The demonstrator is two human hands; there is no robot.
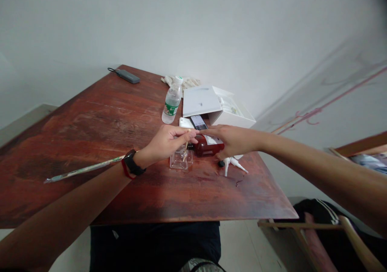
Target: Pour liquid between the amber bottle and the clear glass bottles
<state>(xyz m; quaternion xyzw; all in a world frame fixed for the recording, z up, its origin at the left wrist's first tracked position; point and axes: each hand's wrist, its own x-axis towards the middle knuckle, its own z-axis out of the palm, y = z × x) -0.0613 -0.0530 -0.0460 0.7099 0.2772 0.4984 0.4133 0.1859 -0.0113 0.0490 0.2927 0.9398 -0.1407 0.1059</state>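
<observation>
Bottle [207,145] half-hidden by hands (swab [185,146] tiny), label unreadable

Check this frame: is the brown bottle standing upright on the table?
No. The brown bottle lies on its side on the table, under the right hand.

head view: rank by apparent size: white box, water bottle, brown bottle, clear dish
1. white box, lid open, clearly largest.
2. water bottle.
3. brown bottle, lying flat, partly hidden by the right hand, so its place against the water bottle is unsure.
4. clear dish, smallest, under the left hand.
</observation>
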